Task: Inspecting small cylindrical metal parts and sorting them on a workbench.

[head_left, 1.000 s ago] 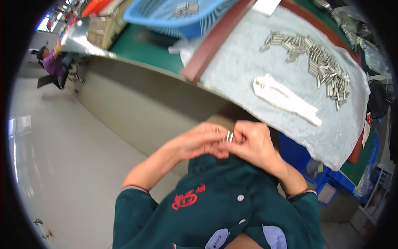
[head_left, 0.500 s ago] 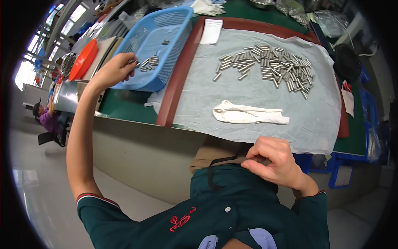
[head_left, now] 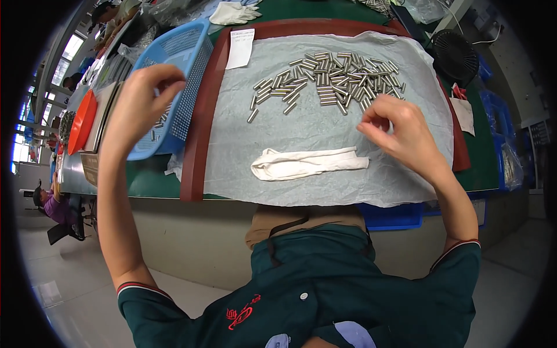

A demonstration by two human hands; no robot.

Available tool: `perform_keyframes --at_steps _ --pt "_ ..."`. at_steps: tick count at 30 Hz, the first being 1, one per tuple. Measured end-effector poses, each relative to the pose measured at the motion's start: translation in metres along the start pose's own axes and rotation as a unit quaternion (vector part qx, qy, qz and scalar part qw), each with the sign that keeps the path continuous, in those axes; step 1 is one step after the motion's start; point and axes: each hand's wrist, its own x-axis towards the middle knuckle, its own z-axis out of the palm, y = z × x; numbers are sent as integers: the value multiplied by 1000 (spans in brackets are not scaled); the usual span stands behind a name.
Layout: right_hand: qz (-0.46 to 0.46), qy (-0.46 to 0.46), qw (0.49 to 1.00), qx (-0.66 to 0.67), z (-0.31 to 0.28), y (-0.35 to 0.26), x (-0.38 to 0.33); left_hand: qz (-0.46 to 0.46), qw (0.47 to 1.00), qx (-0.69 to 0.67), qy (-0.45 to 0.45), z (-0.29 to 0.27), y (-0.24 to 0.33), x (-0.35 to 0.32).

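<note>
My left hand [head_left: 146,95] is over the blue plastic basket [head_left: 194,87], its thumb and forefinger apart with nothing visible between them. A few metal pins [head_left: 161,120] lie in the basket, partly hidden behind that hand and wrist. My right hand [head_left: 401,132] hovers at the near right of a heap of shiny short metal pins [head_left: 342,78]. Its fingers are curled in toward the thumb, and no pin shows in them. The heap is spread on a pale cloth sheet [head_left: 232,133]. Nearer to me, a folded white cloth piece [head_left: 310,164] lies on the sheet.
A dark red frame [head_left: 203,133] borders the sheet. At its far left corner lies a paper slip [head_left: 239,47], with white gloves [head_left: 235,13] beyond. A black fan [head_left: 455,56] stands at the right, and an orange bowl [head_left: 83,122] at the left. Other people [head_left: 55,206] sit farther left.
My left hand has drawn back from the pins in the basket, and its fingers have parted. My right hand has risen from my waist toward the heap. The view has shifted.
</note>
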Motion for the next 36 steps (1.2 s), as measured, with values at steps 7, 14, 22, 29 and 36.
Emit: perform_keyframes --at_steps 7,14,22,29,36 --pt "5 24 996 -86 25 43 49 124 980 -152 -32 119 88 44" --pt "29 37 997 -55 12 42 34 135 986 -93 10 164 96 72" --pt "22 47 996 -70 7 55 32 151 986 -65 1 166 101 75" --pt "5 53 997 -57 13 51 37 158 982 -88 -50 156 97 65" --pt "-40 19 998 -45 27 48 37 150 976 -124 -93 151 95 63"
